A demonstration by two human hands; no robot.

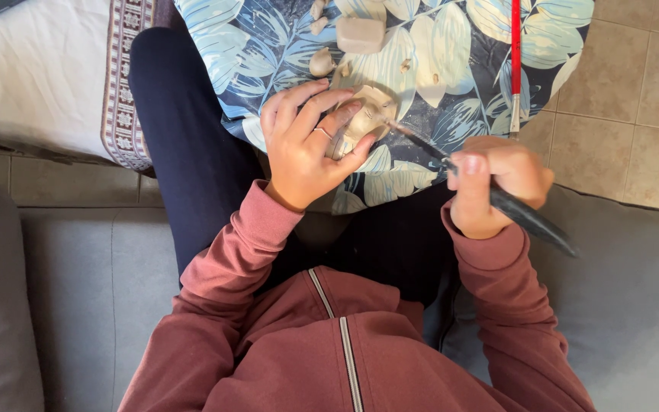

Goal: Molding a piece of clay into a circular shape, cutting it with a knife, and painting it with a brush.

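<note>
My left hand [306, 141] grips a small pale clay piece [369, 114] above a blue leaf-patterned cloth [436, 69] spread over my lap. A long black tool [497, 198] sits in my right hand [493, 183], its thin tip touching the clay piece. I wear a dusty-red zip jacket and dark trousers.
On the cloth lie a pale clay block [360, 34], several small clay scraps [320, 62] and a red-handled tool [515, 61]. I sit on a grey sofa [70, 290]. Beige floor tiles [634, 91] are at the right, a white patterned rug [40, 69] at the upper left.
</note>
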